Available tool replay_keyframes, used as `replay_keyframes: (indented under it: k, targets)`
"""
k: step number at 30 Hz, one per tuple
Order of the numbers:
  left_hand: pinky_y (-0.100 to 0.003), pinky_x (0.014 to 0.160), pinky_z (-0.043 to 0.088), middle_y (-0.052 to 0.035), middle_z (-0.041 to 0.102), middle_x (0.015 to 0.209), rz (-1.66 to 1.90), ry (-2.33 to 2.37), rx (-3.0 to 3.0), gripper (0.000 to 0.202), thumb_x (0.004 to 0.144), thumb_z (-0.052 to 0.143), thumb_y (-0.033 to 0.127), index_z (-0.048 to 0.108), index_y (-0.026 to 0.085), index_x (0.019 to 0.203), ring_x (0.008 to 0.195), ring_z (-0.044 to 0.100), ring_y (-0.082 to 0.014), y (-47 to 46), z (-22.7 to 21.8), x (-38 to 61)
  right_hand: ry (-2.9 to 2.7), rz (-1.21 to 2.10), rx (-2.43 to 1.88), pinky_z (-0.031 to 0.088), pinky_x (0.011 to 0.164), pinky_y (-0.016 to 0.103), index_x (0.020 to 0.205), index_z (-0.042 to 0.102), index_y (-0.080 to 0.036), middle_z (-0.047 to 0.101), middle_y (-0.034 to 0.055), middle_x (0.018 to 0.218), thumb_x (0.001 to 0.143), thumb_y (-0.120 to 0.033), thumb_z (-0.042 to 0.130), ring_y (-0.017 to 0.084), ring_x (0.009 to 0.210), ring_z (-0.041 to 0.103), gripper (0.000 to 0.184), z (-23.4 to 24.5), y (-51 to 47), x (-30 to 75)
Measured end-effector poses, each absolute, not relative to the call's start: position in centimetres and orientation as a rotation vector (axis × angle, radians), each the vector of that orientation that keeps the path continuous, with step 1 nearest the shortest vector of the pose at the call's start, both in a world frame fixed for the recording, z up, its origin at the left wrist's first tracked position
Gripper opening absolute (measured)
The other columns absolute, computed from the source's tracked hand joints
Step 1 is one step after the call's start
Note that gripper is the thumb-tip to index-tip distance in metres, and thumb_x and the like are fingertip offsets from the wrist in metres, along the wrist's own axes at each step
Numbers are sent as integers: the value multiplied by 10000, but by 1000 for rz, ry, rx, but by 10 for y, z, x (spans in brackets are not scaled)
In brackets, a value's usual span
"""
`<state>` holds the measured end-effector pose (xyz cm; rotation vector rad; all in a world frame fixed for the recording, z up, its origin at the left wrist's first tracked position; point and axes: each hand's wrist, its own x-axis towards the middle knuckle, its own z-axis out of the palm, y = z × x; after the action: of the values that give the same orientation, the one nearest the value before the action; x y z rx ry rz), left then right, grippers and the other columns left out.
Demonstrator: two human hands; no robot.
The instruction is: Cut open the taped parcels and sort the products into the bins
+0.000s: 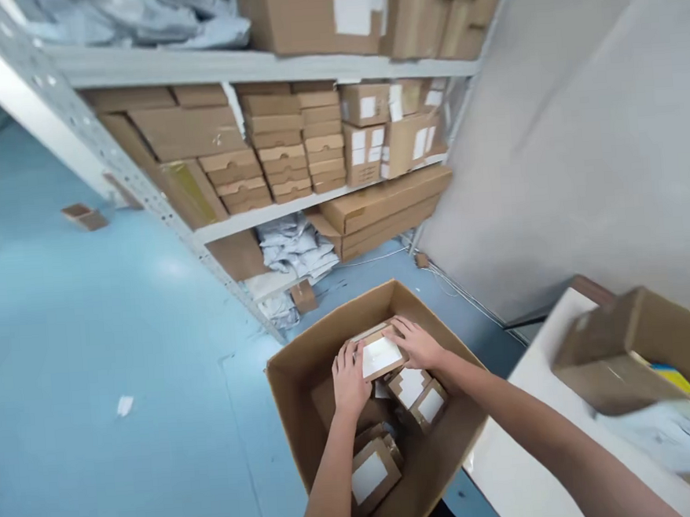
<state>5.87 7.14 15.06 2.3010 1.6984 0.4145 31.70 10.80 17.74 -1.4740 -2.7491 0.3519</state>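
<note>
Both my arms reach down into a large open cardboard carton [295,388]. Between my hands is a small cardboard box [382,353] with a white label on top. My left hand [349,378] grips its left side, and my right hand [415,343] has hold of its right side. Just below it in the carton lie two labelled boxes, one [410,385] beside the other [431,405]. Another labelled box [372,477] rests near the carton's lower left, with more boxes partly hidden behind it.
A metal shelf rack [294,205] ahead carries stacked cardboard boxes and grey mailing bags [297,246]. At the right, a white table [513,467] holds an open cardboard box [605,350]. A small open box [85,217] and a white scrap [124,405] lie on the blue floor.
</note>
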Motion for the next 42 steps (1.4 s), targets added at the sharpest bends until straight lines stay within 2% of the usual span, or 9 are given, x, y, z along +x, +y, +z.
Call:
replay_keyframes:
  k: [3, 7, 14, 20, 26, 31, 34, 37, 42]
  targets:
    - [-503, 1243, 313, -118, 435, 1619, 485, 1503, 2446, 989, 742, 724, 166, 319, 278, 1637, 1510, 350, -362, 64, 207, 78, -2598, 210, -1549, 302, 1220, 576, 1602, 424, -198, 229, 221, 1702, 730, -323, 855, 419, 1577, 165, 981, 238, 61, 346]
    - [-504, 1242, 316, -121, 415, 1635, 545, 1209, 2626, 986, 744, 730, 172, 321, 277, 1636, 1532, 314, -363, 47, 262, 118, -2366, 31, -1745, 318, 1209, 605, 1563, 489, -178, 281, 232, 1677, 728, -307, 843, 443, 1556, 210, 916, 292, -14, 384]
    - [-532, 1270, 260, -125, 423, 1622, 472, 627, 2787, 965, 724, 708, 133, 366, 270, 1615, 1527, 324, -355, -31, 300, 228, -1983, -120, -2081, 332, 1195, 630, 1545, 521, -201, 317, 217, 1661, 671, -292, 845, 442, 1528, 269, 936, 320, -193, 457]
    - [-519, 1262, 280, -117, 418, 1610, 324, 220, 2827, 1007, 691, 767, 162, 373, 283, 1609, 1516, 331, -342, -125, 297, 319, -1653, -128, -2325, 347, 1193, 609, 1526, 550, -201, 324, 215, 1658, 628, -283, 859, 444, 1530, 269, 953, 297, -347, 501]
    - [-483, 1272, 277, -101, 374, 1654, 121, 26, 2843, 1047, 659, 768, 132, 366, 287, 1614, 1554, 282, -334, -219, 286, 402, -1381, -132, -2430, 351, 1185, 620, 1527, 546, -236, 340, 204, 1657, 604, -298, 866, 445, 1523, 291, 979, 266, -467, 543]
    - [-466, 1243, 333, -101, 320, 1701, -180, 156, 2818, 972, 711, 727, 161, 372, 257, 1612, 1591, 232, -346, -308, 257, 459, -1074, -22, -2515, 392, 1167, 588, 1460, 608, -254, 407, 196, 1609, 580, -333, 851, 443, 1506, 335, 916, 194, -557, 570]
    - [-471, 1231, 353, -107, 313, 1713, -326, 247, 2773, 869, 794, 671, 226, 382, 243, 1612, 1602, 213, -341, -352, 233, 470, -763, 134, -2622, 433, 1118, 622, 1444, 611, -339, 490, 159, 1535, 575, -323, 824, 464, 1438, 423, 895, 136, -608, 572]
    - [-456, 1249, 338, -83, 382, 1686, -404, 239, 2732, 777, 830, 634, 270, 445, 257, 1584, 1596, 243, -308, -377, 213, 462, -518, 212, -2697, 459, 1079, 629, 1474, 569, -389, 514, 146, 1499, 619, -339, 804, 473, 1407, 449, 888, 99, -643, 569]
    - [-409, 1271, 301, -88, 465, 1634, -498, 385, 2743, 689, 852, 595, 255, 520, 233, 1536, 1550, 353, -267, -384, 192, 442, -409, 310, -2761, 473, 1035, 599, 1522, 514, -347, 529, 189, 1456, 688, -459, 824, 472, 1353, 497, 897, 96, -628, 573]
